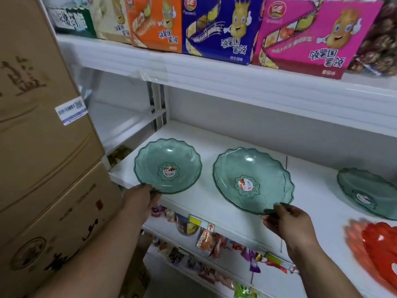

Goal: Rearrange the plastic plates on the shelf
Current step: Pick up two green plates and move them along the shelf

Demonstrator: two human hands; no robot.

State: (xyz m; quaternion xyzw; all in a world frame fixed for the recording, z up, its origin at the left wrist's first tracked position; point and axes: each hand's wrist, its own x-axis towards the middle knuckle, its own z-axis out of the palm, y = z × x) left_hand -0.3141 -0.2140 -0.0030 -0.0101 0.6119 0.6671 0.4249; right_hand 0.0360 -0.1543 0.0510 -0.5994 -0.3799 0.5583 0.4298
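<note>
Two see-through green plastic plates with scalloped rims lie on the white shelf (pixel 214 203). My left hand (pixel 140 200) pinches the near rim of the left green plate (pixel 167 155). My right hand (pixel 287 220) grips the near rim of the middle green plate (pixel 247 166). Each plate has a round sticker at its centre. A third green plate (pixel 365 190) lies at the right end of the shelf. In front of it, at the right edge, sits a stack of red plastic plates (pixel 378 246), blurred and partly cut off.
Stacked cardboard boxes (pixel 43 147) stand close on the left. The shelf above (pixel 214 74) carries colourful snack cartons (pixel 219 29). Snack packets (pixel 214 241) hang and lie on the lower shelves under my hands.
</note>
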